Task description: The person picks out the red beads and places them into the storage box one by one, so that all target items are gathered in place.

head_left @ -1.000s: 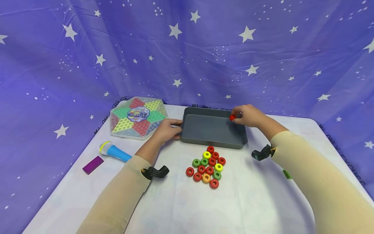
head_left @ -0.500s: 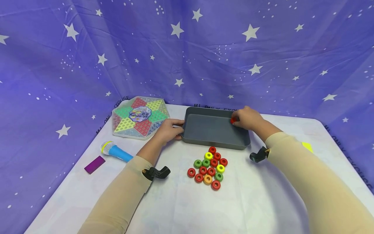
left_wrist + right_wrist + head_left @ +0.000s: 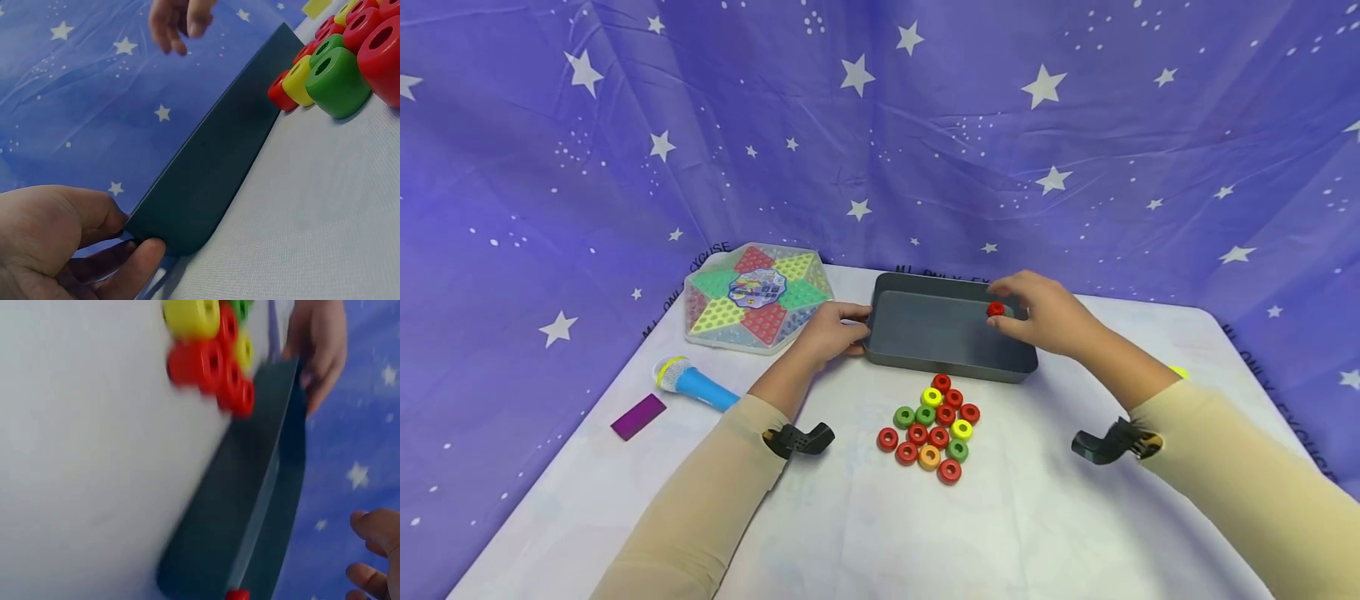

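The red bead (image 3: 996, 309) sits inside the grey tray (image 3: 925, 329), toward its right end; your right hand (image 3: 1051, 316) is beside it, thumb and fingers parted and gripping nothing; your left hand (image 3: 831, 335) pinches the tray's left edge; on the near side of the tray lie the loose beads (image 3: 939, 445), red, green, yellow and orange; farther left are a star-patterned game board (image 3: 758, 292), a blue microphone (image 3: 703, 387) and a purple block (image 3: 638, 417).
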### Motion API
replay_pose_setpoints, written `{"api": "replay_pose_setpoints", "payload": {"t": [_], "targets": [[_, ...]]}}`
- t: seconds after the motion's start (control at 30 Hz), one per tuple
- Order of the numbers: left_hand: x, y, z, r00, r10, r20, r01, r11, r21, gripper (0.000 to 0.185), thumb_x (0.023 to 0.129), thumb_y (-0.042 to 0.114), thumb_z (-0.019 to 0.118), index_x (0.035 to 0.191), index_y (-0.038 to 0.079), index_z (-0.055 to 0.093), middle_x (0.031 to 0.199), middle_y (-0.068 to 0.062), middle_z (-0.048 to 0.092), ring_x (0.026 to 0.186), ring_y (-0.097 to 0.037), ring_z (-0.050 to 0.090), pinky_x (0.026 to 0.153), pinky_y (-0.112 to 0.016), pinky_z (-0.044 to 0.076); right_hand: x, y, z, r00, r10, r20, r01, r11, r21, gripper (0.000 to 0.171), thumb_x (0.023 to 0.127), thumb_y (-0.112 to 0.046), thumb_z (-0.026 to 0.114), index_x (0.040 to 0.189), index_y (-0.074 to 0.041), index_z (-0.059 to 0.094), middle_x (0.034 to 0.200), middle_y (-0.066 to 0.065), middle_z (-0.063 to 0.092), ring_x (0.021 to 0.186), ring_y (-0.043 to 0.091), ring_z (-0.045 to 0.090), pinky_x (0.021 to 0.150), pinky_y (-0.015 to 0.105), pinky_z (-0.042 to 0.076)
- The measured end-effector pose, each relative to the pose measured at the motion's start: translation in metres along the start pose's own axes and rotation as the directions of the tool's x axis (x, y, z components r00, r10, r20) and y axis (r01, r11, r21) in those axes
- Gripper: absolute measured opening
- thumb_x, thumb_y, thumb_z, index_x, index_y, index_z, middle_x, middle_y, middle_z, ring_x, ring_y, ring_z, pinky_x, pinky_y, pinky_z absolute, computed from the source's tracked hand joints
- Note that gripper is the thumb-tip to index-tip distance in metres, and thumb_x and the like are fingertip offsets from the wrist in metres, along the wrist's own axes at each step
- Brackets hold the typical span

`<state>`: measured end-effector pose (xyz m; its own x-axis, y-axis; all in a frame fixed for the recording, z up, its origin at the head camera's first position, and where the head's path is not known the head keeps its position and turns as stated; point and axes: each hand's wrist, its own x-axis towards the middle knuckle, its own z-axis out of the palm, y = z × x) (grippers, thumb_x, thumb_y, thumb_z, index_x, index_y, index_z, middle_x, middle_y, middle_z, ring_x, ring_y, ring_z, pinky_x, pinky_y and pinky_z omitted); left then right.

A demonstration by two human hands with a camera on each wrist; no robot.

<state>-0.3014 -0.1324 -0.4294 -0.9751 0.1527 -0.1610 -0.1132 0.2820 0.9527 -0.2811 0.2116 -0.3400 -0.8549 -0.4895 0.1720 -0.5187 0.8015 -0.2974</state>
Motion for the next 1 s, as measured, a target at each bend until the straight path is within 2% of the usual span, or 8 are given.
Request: {"api": "replay_pose_setpoints", "payload": {"t": [0.17,0.23,0.37,0.53,0.73,0.87,1.0], "targets": [[0.002,-0.001,-0.002,1.000,-0.002,-0.005,0.002,1.000,-0.007,0.045,0.093,0.005,0.063,0.138,0.005,0.063,0.135,-0.017,0.060,0.088,-0.022,0.070,0.071,-0.032,0.065,-0.029,-0.024,0.008,0.998,-0.064,0.023,0.062,0.996,0.065,0.044,0.089,-0.026,0.079,0.128,-0.014,0.065,0.116,0.002,0.066,0.082,0.020,0.053,0.063,0.031,0.047],[0.003,-0.001,-0.002,1.000,-0.003,-0.006,0.003,1.000,-0.011,0.044,0.093,0.005,0.063,0.138,0.005,0.063,0.135,-0.017,0.060,0.087,-0.022,0.069,0.071,-0.032,0.065,-0.038,-0.032,0.014,0.994,-0.095,0.047,0.091,0.992,0.083,0.041,0.088,-0.023,0.080,0.125,-0.013,0.067,0.114,0.002,0.068,0.079,0.017,0.053,0.063,0.029,0.048],[0.003,0.000,-0.003,1.000,-0.007,0.000,0.007,1.000,-0.011,0.045,0.094,0.004,0.063,0.139,0.005,0.062,0.134,-0.018,0.060,0.088,-0.022,0.069,0.072,-0.032,0.065,-0.055,-0.042,0.030,0.987,-0.107,0.120,0.093,0.989,0.112,0.032,0.086,-0.018,0.080,0.117,-0.012,0.072,0.106,0.000,0.070,0.076,0.010,0.055,0.064,0.025,0.051],[0.001,0.002,-0.003,1.000,-0.009,0.000,0.009,1.000,-0.007,0.044,0.094,0.004,0.063,0.138,0.005,0.062,0.134,-0.018,0.061,0.090,-0.023,0.069,0.072,-0.033,0.065,-0.068,-0.045,0.055,0.976,-0.107,0.189,0.087,0.990,0.110,0.030,0.084,-0.014,0.077,0.114,-0.012,0.073,0.103,-0.004,0.069,0.074,0.007,0.055,0.065,0.021,0.051],[0.002,0.000,-0.002,1.000,-0.004,0.003,0.004,1.000,-0.003,0.044,0.094,0.005,0.063,0.139,0.005,0.062,0.134,-0.018,0.060,0.088,-0.022,0.069,0.072,-0.032,0.064,-0.073,-0.041,0.075,0.975,-0.120,0.188,0.109,0.992,0.068,0.031,0.084,-0.017,0.078,0.115,-0.018,0.073,0.104,-0.011,0.068,0.083,0.007,0.055,0.075,0.026,0.052],[0.002,0.000,-0.001,1.000,-0.004,0.003,0.004,1.000,-0.005,0.044,0.094,0.005,0.063,0.138,0.005,0.062,0.133,-0.017,0.061,0.089,-0.022,0.069,0.072,-0.032,0.064,-0.074,-0.039,0.070,0.969,-0.119,0.215,0.110,0.992,0.054,0.030,0.085,-0.019,0.079,0.114,-0.020,0.073,0.103,-0.014,0.067,0.080,0.007,0.056,0.072,0.026,0.052],[0.000,0.000,-0.001,1.000,-0.008,0.013,0.008,1.000,-0.009,0.045,0.095,0.005,0.063,0.139,0.005,0.061,0.134,-0.017,0.060,0.093,-0.024,0.070,0.073,-0.033,0.065,-0.068,-0.039,0.046,0.967,-0.113,0.228,0.101,0.993,0.064,0.030,0.085,-0.018,0.080,0.114,-0.020,0.073,0.098,-0.014,0.065,0.073,0.007,0.054,0.065,0.023,0.050]]}}
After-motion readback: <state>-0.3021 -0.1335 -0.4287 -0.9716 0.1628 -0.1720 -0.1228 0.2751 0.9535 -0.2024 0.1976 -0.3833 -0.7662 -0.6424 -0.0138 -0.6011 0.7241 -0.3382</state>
